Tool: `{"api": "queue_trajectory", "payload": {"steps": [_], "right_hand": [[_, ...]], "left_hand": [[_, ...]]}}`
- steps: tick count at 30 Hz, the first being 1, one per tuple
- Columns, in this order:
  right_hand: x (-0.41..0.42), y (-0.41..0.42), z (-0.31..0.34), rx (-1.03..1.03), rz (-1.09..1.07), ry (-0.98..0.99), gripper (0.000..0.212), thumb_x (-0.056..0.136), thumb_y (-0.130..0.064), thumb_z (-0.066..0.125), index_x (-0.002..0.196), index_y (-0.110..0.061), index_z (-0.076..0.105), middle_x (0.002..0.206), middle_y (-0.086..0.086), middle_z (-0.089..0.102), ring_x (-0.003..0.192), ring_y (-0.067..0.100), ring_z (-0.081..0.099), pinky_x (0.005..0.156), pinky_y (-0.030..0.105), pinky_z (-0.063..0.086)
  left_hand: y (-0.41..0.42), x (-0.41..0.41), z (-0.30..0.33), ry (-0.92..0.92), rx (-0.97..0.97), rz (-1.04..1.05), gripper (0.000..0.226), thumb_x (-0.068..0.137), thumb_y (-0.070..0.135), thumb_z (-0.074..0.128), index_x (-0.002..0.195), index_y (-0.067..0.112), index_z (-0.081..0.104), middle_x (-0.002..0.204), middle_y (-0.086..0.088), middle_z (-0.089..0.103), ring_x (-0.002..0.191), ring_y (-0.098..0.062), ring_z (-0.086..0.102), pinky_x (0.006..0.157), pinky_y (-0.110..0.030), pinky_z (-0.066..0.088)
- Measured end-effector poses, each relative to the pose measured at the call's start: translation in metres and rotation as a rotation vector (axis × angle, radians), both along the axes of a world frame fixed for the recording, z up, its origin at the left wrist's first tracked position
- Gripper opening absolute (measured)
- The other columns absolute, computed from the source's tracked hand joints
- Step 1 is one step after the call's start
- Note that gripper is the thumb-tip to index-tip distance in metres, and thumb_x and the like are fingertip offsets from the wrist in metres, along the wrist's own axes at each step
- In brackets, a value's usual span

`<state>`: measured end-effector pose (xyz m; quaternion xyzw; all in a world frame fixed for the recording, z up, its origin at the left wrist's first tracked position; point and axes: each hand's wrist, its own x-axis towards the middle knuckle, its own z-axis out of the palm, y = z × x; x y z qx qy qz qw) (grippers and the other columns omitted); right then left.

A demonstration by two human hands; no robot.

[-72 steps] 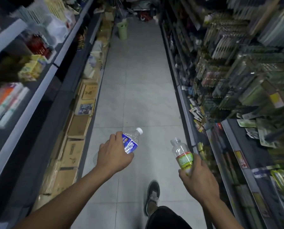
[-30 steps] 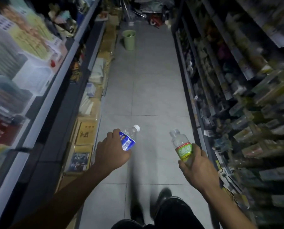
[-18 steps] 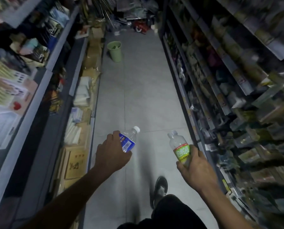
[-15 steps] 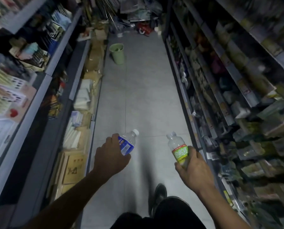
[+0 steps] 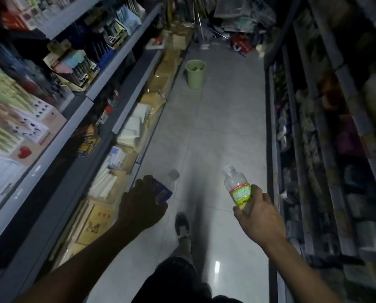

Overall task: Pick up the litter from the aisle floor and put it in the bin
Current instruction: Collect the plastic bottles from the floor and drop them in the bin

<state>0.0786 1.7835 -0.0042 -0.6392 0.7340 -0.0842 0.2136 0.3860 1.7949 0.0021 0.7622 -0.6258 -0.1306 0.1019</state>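
Observation:
My left hand (image 5: 142, 205) grips a clear plastic bottle with a blue label (image 5: 165, 186), its white cap pointing up and forward. My right hand (image 5: 256, 213) holds a second clear bottle with a green label (image 5: 237, 185) by its lower half, cap up. Both hands are held out over the grey tiled aisle floor. A pale green bin (image 5: 195, 73) stands upright on the floor far ahead, close to the left shelving, with something small inside it.
Shelving full of stationery (image 5: 69, 68) lines the left side, with cardboard boxes (image 5: 95, 224) along its base. Dark stocked racks (image 5: 327, 132) line the right. Bags and clutter (image 5: 239, 43) block the aisle's far end. My foot (image 5: 182, 224) is on the tiles.
I have walked forward along the aisle, so the green bin is nearer and larger. Both hands still hold their bottles in much the same pose.

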Motion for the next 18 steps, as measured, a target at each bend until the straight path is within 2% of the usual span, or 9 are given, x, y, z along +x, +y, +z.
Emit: {"api": "queue_trajectory", "payload": {"steps": [3, 7, 13, 15, 18], "right_hand": [[0.010, -0.061, -0.003, -0.009, 0.019, 0.008, 0.073, 0.084, -0.048, 0.070, 0.140, -0.019, 0.034, 0.113, 0.009, 0.055, 0.097, 0.034, 0.060, 0.070, 0.040, 0.050], [0.022, -0.138, -0.003, 0.007, 0.012, 0.032, 0.074, 0.083, -0.048, 0.070, 0.140, -0.019, 0.033, 0.113, 0.009, 0.056, 0.096, 0.033, 0.061, 0.069, 0.039, 0.049], [0.033, -0.233, 0.004, 0.015, -0.048, 0.036, 0.073, 0.083, -0.048, 0.070, 0.139, -0.020, 0.033, 0.114, 0.009, 0.056, 0.094, 0.033, 0.062, 0.067, 0.039, 0.050], [0.033, -0.260, 0.003, 0.026, -0.074, 0.035, 0.073, 0.082, -0.048, 0.071, 0.139, -0.020, 0.033, 0.114, 0.009, 0.056, 0.093, 0.033, 0.062, 0.069, 0.040, 0.053], [0.030, -0.292, 0.003, 0.046, -0.128, 0.041, 0.075, 0.082, -0.050, 0.070, 0.140, -0.021, 0.032, 0.116, 0.009, 0.055, 0.095, 0.033, 0.063, 0.071, 0.040, 0.051]], "left_hand": [[-0.055, 0.012, -0.008, 0.015, -0.005, 0.023, 0.073, 0.073, 0.044, 0.080, 0.128, 0.020, 0.038, 0.115, -0.003, 0.058, 0.097, -0.021, 0.062, 0.079, -0.036, 0.057], [-0.139, 0.025, -0.010, 0.025, -0.004, 0.022, 0.075, 0.073, 0.042, 0.081, 0.130, 0.017, 0.040, 0.115, -0.005, 0.059, 0.096, -0.022, 0.063, 0.074, -0.032, 0.054], [-0.268, 0.039, -0.008, -0.016, -0.084, -0.153, 0.074, 0.060, 0.039, 0.089, 0.116, 0.010, 0.051, 0.090, -0.006, 0.062, 0.069, -0.017, 0.059, 0.057, -0.024, 0.046], [-0.308, 0.037, -0.005, -0.013, -0.059, -0.169, 0.078, 0.060, 0.043, 0.089, 0.120, 0.012, 0.049, 0.095, -0.006, 0.063, 0.076, -0.022, 0.065, 0.061, -0.027, 0.049], [-0.361, 0.026, 0.000, 0.030, -0.009, -0.167, 0.083, 0.067, 0.049, 0.085, 0.130, 0.016, 0.043, 0.108, -0.004, 0.060, 0.093, -0.023, 0.065, 0.075, -0.036, 0.056]]}}
